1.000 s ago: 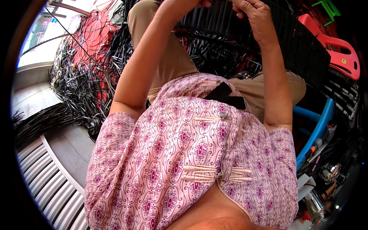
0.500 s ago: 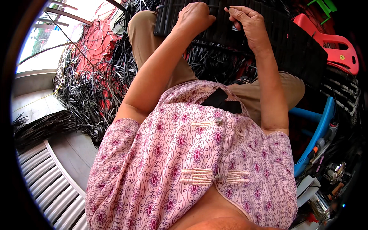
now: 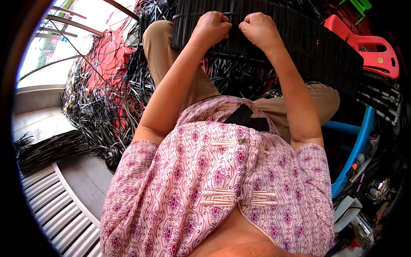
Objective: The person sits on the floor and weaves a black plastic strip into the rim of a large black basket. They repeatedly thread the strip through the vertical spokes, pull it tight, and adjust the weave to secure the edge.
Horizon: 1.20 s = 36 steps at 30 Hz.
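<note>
A long black panel of woven flat strips [image 3: 299, 47] lies across in front of me, over my knees. Both hands are over its near left part, knuckles up and a small gap apart. My left hand [image 3: 210, 30] is closed, thumb toward the right hand, with a thin dark band across the panel beside it. My right hand [image 3: 260, 31] is closed too, its fingertips curled under. Whatever the fingers of either hand grip is hidden or too dark to make out. Dark flat pieces [image 3: 246, 118] rest crossed on my lap.
Loose black strips [image 3: 120, 85] are heaped at the left over a red surface. A red plastic chair [image 3: 376, 53] stands at the far right, with a green stool [image 3: 360, 8] behind. A blue plastic frame [image 3: 364, 128] and several tools are at the right; a slatted metal seat [image 3: 55, 201] is lower left.
My right hand has turned over and closed, coming slightly nearer and left toward the left hand. My left hand has drawn a little nearer to me.
</note>
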Tool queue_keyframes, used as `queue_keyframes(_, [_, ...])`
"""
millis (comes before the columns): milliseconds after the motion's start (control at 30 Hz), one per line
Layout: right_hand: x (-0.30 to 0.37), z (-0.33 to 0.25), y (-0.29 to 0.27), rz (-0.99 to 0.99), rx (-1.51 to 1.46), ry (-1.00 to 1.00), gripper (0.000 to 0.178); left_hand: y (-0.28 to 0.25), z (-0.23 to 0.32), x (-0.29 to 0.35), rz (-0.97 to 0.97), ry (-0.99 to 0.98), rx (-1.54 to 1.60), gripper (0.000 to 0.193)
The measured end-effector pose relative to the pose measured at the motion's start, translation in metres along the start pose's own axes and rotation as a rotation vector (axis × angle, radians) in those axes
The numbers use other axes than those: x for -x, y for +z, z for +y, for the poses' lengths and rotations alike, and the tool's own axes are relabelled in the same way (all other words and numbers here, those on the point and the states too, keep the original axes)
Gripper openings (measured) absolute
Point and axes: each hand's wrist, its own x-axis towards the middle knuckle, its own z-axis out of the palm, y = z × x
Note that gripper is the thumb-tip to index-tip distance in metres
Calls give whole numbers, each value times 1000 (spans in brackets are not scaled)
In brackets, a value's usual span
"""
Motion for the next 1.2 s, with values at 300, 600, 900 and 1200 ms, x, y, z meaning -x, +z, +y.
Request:
queue_keyframes(300, [-8, -9, 12, -12, 231, -95, 23, -24, 6, -7, -205, 58, -131, 34])
queue_keyframes(600, [0, -14, 10, 37, 159, -140, 21, -37, -14, -15, -277, 85, 59, 20])
queue_keyframes(900, [16, -46, -7, 271, -159, -393, 25, -114, -26, 19, -46, 54, 54, 19])
queue_keyframes(1200, [-12, -50, 15, -237, -973, -350, 20, -118, 13, 34, 161, 219, 209, 18])
